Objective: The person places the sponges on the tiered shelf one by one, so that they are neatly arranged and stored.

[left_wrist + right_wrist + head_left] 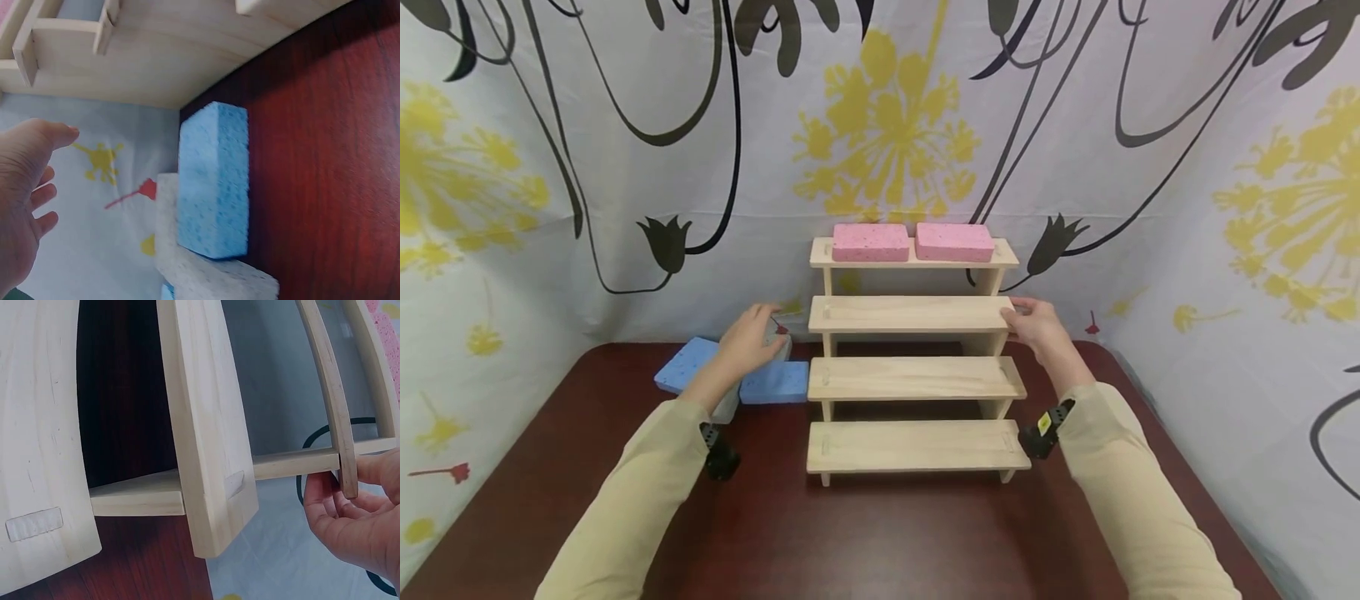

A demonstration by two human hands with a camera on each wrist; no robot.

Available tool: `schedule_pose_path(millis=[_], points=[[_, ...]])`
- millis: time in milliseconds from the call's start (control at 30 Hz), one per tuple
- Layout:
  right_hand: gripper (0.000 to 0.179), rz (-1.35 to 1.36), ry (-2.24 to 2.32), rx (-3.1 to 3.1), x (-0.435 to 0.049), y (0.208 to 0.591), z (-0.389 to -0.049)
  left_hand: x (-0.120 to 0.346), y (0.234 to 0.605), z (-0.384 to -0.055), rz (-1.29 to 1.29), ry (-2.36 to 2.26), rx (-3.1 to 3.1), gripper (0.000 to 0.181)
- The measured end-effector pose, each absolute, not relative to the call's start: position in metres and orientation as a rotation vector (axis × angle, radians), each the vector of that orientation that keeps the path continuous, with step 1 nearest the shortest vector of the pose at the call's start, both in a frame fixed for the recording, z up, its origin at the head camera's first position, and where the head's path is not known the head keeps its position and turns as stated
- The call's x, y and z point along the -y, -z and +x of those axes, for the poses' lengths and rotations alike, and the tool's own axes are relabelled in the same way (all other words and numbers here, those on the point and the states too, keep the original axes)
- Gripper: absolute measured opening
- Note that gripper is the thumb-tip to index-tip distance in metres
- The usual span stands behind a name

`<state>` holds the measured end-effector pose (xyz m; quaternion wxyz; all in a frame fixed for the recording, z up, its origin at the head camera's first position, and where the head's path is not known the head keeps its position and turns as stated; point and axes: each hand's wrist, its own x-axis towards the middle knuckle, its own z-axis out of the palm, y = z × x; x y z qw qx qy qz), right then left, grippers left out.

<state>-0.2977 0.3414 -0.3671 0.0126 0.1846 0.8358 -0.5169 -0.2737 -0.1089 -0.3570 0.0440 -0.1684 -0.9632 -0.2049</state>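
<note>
A four-tier wooden step shelf (916, 377) stands on the table, with two pink sponges, one left (870, 242) and one right (954, 242), on its top tier. My right hand (1041, 327) grips the right end of the second tier from the top; the right wrist view shows thumb and fingers (334, 515) on either side of the board. My left hand (747, 342) hovers left of the shelf with fingers apart, holding nothing. Below it lie blue sponges (775, 383) and grey sponges (727, 407), partly hidden by the hand. In the left wrist view a blue sponge (212, 181) leans against grey ones (219, 278).
The dark red-brown table (880, 542) extends in front of the shelf. Patterned white cloth (760, 183) hangs behind and along both sides. Another blue sponge (687, 363) lies near the table's back left. Black wrist cameras sit at both cuffs, the right one (1041, 432) close to the lowest tier.
</note>
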Motion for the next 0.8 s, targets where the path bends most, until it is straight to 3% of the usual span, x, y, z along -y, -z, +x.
schedule_pose_path(millis=[100, 433, 667, 800], points=[[0.060, 0.591, 1.632, -2.607, -0.348, 0.377, -0.308, 0.114, 0.364, -0.272, -0.486, 0.634, 2.979, 0.056], [0.058, 0.577, 1.707, -2.534, -0.326, 0.350, -0.283, 0.125, 0.399, -0.266, -0.531, 0.586, 3.136, 0.067], [0.058, 0.564, 1.775, -2.490, -0.358, 0.389, -0.318, 0.129, 0.414, -0.261, -0.578, 0.436, 3.194, 0.064], [0.058, 0.582, 1.726, -2.531, -0.335, 0.362, -0.291, 0.131, 0.419, -0.258, -0.639, 0.336, 3.187, 0.055]])
